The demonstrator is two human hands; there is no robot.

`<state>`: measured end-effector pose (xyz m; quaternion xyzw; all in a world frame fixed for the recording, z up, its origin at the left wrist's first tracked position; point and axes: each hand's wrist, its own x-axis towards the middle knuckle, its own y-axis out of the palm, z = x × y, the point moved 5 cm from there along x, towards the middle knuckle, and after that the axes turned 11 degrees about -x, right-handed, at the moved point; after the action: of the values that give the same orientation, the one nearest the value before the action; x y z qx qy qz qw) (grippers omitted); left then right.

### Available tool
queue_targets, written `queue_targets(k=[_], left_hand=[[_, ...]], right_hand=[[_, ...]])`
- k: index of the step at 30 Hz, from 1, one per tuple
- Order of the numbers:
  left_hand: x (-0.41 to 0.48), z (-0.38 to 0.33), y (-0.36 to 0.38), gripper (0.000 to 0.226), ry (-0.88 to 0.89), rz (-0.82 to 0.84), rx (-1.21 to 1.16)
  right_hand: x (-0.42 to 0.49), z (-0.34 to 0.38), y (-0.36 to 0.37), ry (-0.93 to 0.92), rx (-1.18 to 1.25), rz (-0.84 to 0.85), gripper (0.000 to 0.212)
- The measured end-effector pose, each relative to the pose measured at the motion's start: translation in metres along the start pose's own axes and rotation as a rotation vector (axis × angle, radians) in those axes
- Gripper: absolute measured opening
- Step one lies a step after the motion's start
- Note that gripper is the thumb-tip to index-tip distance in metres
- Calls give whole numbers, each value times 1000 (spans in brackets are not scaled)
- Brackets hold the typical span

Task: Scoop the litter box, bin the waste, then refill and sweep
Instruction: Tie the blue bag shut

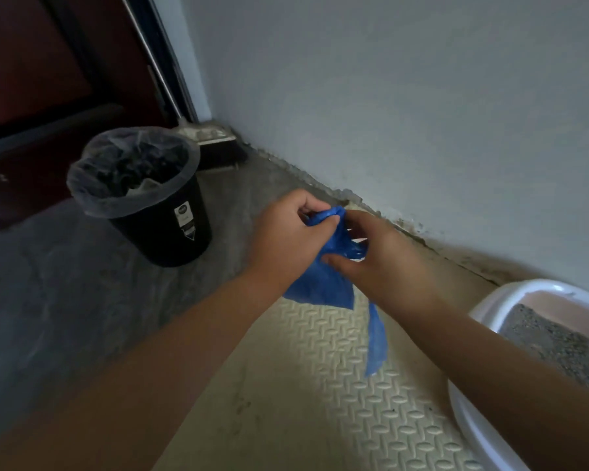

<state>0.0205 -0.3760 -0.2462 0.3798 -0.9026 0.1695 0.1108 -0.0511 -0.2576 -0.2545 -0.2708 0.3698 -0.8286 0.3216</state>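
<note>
Both hands, left point(288, 232) and right point(385, 258), pinch a blue bag point(323, 283) above the mat point(337, 368), bin point(143, 198) far left, litter box point(483, 311) near right; thin plastic may tear or slip while opening

Left hand point(289, 236) and right hand point(385, 263) pinch blue bag point(323, 287).
</note>
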Motion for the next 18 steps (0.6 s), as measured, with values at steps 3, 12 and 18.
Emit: queue_targets(k=[3, 12, 18], left_hand=[[15, 11, -33, 9, -35, -40, -92], [46, 41, -144, 16, -36, -68, -167], [67, 61, -219, 46, 128, -71, 153]], right_hand=[[25, 28, 18, 67, 17, -40, 40], [93, 112, 80, 84, 115, -72, 21], [142, 156, 112, 70, 259, -104, 21]])
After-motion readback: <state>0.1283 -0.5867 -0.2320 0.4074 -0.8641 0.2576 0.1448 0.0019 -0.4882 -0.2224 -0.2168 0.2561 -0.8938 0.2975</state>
